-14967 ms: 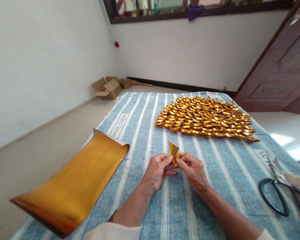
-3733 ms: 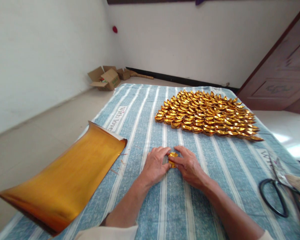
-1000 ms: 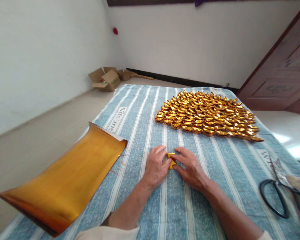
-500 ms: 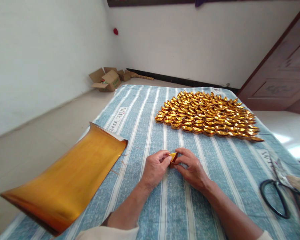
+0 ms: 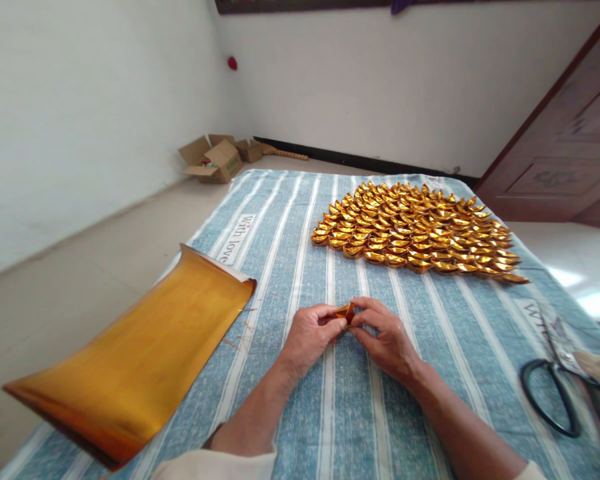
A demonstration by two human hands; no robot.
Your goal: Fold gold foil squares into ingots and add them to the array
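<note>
A small folded piece of gold foil paper (image 5: 345, 312) is held between my two hands over the striped cloth. My left hand (image 5: 310, 333) pinches its left side between thumb and fingers. On the opposite side, my right hand (image 5: 383, 333) grips it with thumb and fingertips, which hide part of the folds. Beyond my hands, toward the right, stand close rows of boat-shaped gold paper ingots (image 5: 415, 230). A stack of gold foil sheets (image 5: 135, 353), curled up at its ends, lies to my left.
The blue and white striped cloth (image 5: 285, 267) covers the table. Black-handled scissors (image 5: 550, 393) rest near the right edge beside a brown item. Thin reddish scraps (image 5: 245, 327) lie by the foil stack. An open cardboard box (image 5: 215, 160) stands on the floor behind, left.
My left fingers have shifted on the foil piece, the thumb now lower along its near side. Its bright yellow upright flap no longer shows. My right hand has barely moved.
</note>
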